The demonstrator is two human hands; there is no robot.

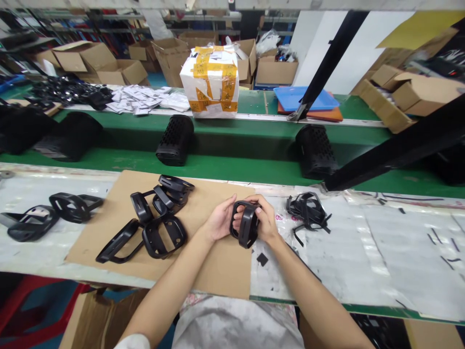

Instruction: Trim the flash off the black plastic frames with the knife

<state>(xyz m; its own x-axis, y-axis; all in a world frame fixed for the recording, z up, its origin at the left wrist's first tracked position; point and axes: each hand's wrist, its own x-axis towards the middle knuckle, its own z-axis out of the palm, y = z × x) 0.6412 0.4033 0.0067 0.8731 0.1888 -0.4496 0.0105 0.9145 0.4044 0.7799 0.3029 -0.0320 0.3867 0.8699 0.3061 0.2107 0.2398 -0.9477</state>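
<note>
A black plastic frame [248, 228] with a rounded opening is held above the right part of a cardboard sheet [214, 257]. My right hand [268, 217] grips its right side, fingers curled through and around it. On the frame's left side is my left hand [220, 220], closed against the edge with its fingertips partly hidden behind. Several similar frames, among them a black frame [165, 236], lie in a loose group on the left of the sheet. Past my right hand sits a tangle of thin black strips [308, 212].
Beyond the worktable runs a green conveyor belt [232, 165] bearing black perforated cylinders, one a black cylinder [176, 139]. A taped white box [210, 82] stands behind it. A dark slanted post [399, 140] crosses the right side. More black frames [72, 206] lie at left.
</note>
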